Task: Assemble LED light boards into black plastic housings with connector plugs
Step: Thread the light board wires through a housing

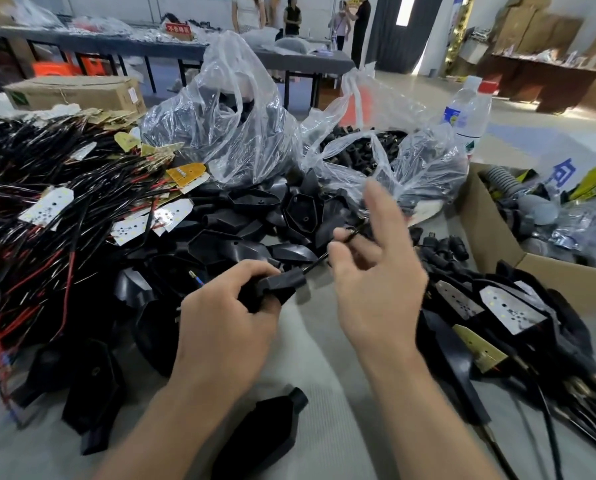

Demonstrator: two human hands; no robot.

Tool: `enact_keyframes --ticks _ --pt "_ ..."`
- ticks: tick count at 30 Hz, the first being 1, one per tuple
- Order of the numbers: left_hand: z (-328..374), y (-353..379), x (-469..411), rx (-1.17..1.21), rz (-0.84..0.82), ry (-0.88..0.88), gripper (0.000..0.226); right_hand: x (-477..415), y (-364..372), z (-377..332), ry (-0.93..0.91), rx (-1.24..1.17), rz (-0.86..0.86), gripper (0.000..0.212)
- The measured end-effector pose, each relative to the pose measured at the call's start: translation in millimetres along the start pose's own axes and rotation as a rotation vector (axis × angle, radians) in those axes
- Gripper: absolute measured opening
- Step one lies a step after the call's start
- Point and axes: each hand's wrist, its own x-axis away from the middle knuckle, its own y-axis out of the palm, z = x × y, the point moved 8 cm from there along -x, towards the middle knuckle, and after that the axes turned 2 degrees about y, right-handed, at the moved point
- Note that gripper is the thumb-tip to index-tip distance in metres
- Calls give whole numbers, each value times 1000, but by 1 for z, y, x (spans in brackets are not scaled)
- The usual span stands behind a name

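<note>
Behind the pale grey surface lies a large workshop hall. A long grey table on dark legs runs across the back, cluttered and carrying a red sign. Orange plastic items sit beneath it. Several people stand beyond it. A dark curtain beside a white wall frames a bright narrow window. At far right, cardboard boxes are stacked behind a brown desk. The floor is pale and glossy with daylight.
</note>
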Motion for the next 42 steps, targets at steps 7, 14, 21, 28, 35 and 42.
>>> enact_keyframes --ticks 7,14,21,28,35,42 --pt "-30 5 -3 159 3 -272 30 -11 -40 21 90 -134 272 29" --pt "-27 -5 -3 172 97 -258 26 5 16 44 263 528 -352 26" --pt "-25 -7 -2 204 149 -265 21 3 -19 8 76 351 188 22" --pt "-23 0 -2 308 91 -298 23 31 53 33 652 -238 -401 16" --pt "-18 19 -1 472 -51 -280 29 13 38 16 395 -274 -227 38" --pt "-8 58 20 494 -596 -380 29 8 14 6 210 41 -79 37"
